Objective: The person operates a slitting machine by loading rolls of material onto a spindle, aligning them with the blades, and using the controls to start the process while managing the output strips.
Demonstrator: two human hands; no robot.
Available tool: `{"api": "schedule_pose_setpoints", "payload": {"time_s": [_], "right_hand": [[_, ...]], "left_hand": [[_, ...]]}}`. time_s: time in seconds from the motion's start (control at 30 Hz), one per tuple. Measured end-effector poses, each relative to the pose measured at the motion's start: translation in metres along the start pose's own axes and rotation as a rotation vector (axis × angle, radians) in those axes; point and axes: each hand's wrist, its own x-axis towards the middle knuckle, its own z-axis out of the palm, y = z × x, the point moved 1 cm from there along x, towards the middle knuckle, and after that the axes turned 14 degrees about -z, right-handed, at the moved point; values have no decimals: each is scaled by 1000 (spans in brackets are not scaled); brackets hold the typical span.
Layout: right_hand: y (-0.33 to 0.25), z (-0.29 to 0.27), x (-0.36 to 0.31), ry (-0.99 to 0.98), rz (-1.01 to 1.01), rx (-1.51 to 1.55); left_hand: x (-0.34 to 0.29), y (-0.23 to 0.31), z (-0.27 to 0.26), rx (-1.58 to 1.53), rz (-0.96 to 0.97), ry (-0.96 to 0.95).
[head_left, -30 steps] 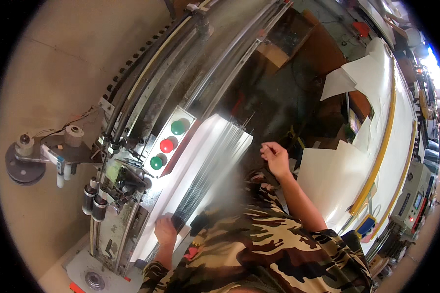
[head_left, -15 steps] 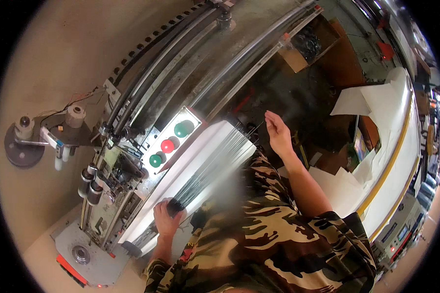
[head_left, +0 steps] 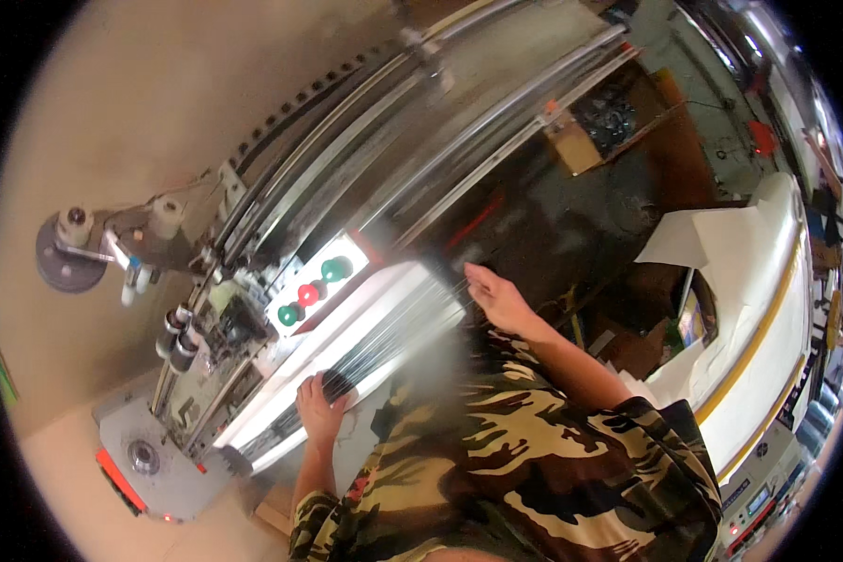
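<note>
A bundle of thin, dark, shiny strands point(head_left: 384, 339) lies along a long white board point(head_left: 290, 398) in front of me, fanned out toward its far right end. My left hand point(head_left: 318, 412) is closed around the dark, gathered end of the bundle at the near left. At the opposite end, my right hand point(head_left: 501, 302) is beside the board's far corner, fingers curled and pressed together near the strand tips. What lies between those fingers is too small and blurred to make out.
A panel with green and red buttons point(head_left: 307, 294) adjoins the board on a machine with long metal rails point(head_left: 496, 98). Thread spools point(head_left: 75, 228) stand at left. An open cardboard box point(head_left: 576, 150) lies beyond. White sheets point(head_left: 688, 234) drape over a table at right.
My right hand has come left and nearer, to the strands' far end, and its fingers have curled. My left hand keeps its hold on the bundle. The whole view has shifted slightly.
</note>
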Motion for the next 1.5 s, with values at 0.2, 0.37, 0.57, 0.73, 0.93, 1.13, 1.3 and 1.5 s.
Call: {"api": "schedule_pose_setpoints", "payload": {"time_s": [0.2,0.37,0.57,0.73,0.93,1.13,1.3,1.5], "right_hand": [[-48,-94,25,163,167,-161],[-13,-165,53,468,194,-98],[-15,-272,32,526,186,-452],[-41,-416,-16,840,316,-480],[-31,-630,-122,1311,273,-839],[-39,-803,-200,1508,485,-1368],[-40,-868,-207,1436,690,-1299],[-13,-923,-197,1255,740,-1289]], "left_hand": [[7,33,14,-34,356,306],[53,147,6,-233,285,165],[123,231,49,-709,202,-97],[125,319,-5,-345,768,184],[110,414,-26,-336,574,-62],[121,516,9,-358,623,71],[93,620,0,-483,673,24],[70,674,-12,-348,616,-38]]}}
